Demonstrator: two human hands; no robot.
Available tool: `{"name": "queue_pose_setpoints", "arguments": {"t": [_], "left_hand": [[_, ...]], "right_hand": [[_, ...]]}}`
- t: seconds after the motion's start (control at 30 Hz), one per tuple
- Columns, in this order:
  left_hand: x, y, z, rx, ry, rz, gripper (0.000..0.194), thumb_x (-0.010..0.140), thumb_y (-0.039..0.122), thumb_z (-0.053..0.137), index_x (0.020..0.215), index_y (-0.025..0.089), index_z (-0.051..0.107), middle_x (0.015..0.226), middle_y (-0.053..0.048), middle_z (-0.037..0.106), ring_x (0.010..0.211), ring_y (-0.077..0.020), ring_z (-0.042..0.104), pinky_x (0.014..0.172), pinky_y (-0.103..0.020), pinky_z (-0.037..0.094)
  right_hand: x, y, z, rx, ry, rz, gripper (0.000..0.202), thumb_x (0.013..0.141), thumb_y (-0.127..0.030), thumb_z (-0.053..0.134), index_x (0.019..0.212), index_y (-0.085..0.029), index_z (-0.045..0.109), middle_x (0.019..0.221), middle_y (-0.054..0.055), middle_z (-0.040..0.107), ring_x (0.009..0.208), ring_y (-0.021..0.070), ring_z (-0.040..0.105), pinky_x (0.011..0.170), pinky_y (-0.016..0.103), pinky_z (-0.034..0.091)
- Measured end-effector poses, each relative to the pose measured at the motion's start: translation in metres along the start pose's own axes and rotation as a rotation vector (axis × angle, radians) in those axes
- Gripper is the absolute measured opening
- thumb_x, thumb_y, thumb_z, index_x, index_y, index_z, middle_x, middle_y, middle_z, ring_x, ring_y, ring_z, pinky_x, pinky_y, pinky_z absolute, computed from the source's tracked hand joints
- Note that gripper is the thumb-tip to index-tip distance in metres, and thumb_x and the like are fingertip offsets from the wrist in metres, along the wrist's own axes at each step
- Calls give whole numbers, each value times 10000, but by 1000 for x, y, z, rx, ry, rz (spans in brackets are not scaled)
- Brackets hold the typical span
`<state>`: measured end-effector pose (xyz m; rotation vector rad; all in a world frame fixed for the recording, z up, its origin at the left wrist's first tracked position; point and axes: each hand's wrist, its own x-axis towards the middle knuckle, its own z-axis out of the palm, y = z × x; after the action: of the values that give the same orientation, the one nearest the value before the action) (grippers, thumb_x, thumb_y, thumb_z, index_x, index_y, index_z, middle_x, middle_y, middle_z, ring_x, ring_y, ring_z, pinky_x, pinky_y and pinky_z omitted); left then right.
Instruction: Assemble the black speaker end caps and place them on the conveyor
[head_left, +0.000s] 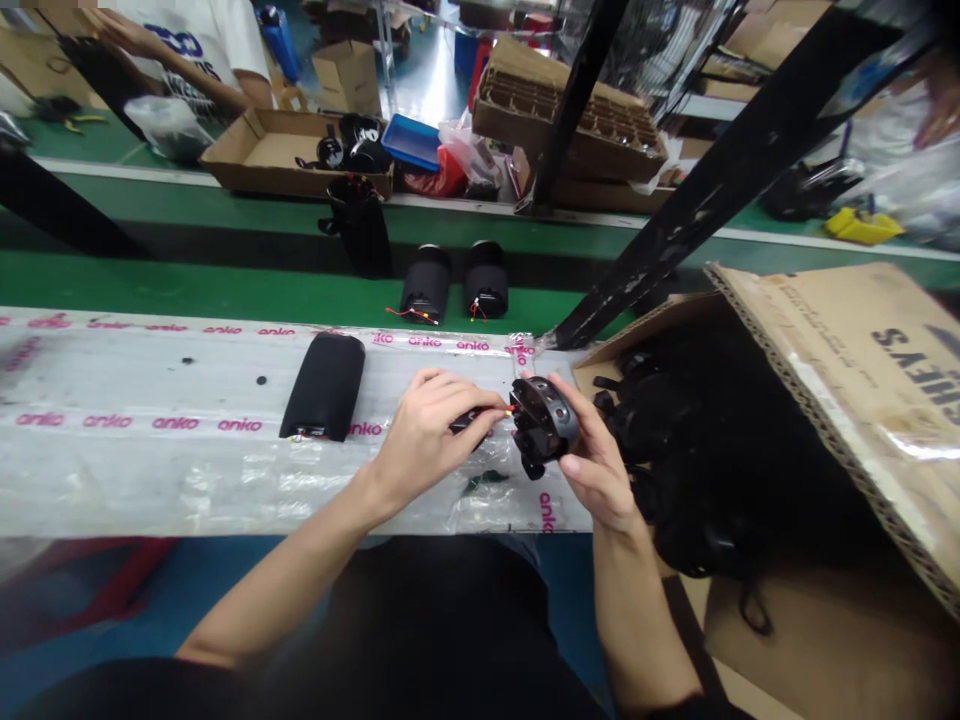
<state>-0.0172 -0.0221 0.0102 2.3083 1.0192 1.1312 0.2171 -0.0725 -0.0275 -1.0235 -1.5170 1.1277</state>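
- Evidently above the right part of the wrapped worktable (pixel 180 470), a rounded black housing (pixel 551 412) with a grey, dotted face is held upright, its dark inner side turned left.
- The right hand (pixel 600 465) grasps this housing from its right side, thumb low and fingers behind.
- The left hand (pixel 431 425) pinches at a small red-and-yellow connector (pixel 511 409) beside the housing; a small black piece (pixel 466 420) shows between its fingers, partly hidden.
- Left of the hands, a black cylinder (pixel 324 388) lies on the wrapping, which carries pink-lettered tape (pixel 240 424).
- On the far green surface (pixel 300 285) stand two dark cylinders (pixel 426 285) with red wires, and left of them a taller black cylinder (pixel 360 230).
- At right, an open carton (pixel 862 330) holds black parts (pixel 652 410).
- Farther off, a shallow cardboard box (pixel 259 150) sits near a person in a white shirt (pixel 240 40).
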Motion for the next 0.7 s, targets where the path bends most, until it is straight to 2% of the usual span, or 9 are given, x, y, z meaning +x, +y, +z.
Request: {"name": "queue_pose_setpoints", "arguments": {"t": [0.07,0.17,0.3,0.43,0.57,0.7], "left_hand": [[0,0,1,-17,25,-19,88,1050,279,702,992,229,745,954,-3,846,901,-190,773,932,-389,506],[-1,1,2,-51,79,-66,43,1026,243,729,992,217,734,978,-11,844,921,-190,776,937,-379,528],[-4,2,5,-52,119,-72,45,1017,245,738,979,223,728,960,-8,839,898,-192,770,912,-385,545],[-5,0,5,-40,126,-42,44,1037,245,710,1002,222,720,966,-10,839,898,-186,770,918,-388,549],[-5,-7,3,15,66,47,84,1081,253,633,1052,218,704,984,-33,820,920,-191,756,917,-383,565],[-2,-10,-3,19,-49,131,129,1103,238,553,1085,204,676,995,-60,784,933,-198,725,859,-353,583]], "right_hand": [[2,-3,-2,-8,-4,-22,733,939,-630,647,1600,-358,479,1706,66,517,1581,382,490,1281,622,439],[0,0,1,-25,46,-1,768,936,-666,629,1605,-339,442,1666,98,545,1542,386,530,1262,620,462],[-6,9,17,-59,106,54,854,941,-780,528,1639,-328,332,1675,133,491,1529,387,534,1213,603,519],[-6,10,33,-53,189,-22,817,962,-778,512,1624,-341,318,1628,137,519,1489,371,568,1195,587,536],[-3,3,37,-117,259,-44,793,948,-781,563,1584,-340,388,1609,133,540,1485,368,570,1224,567,511],[-2,-7,35,-136,261,-28,771,969,-793,532,1573,-327,421,1556,138,594,1432,361,617,1171,542,557]]}}
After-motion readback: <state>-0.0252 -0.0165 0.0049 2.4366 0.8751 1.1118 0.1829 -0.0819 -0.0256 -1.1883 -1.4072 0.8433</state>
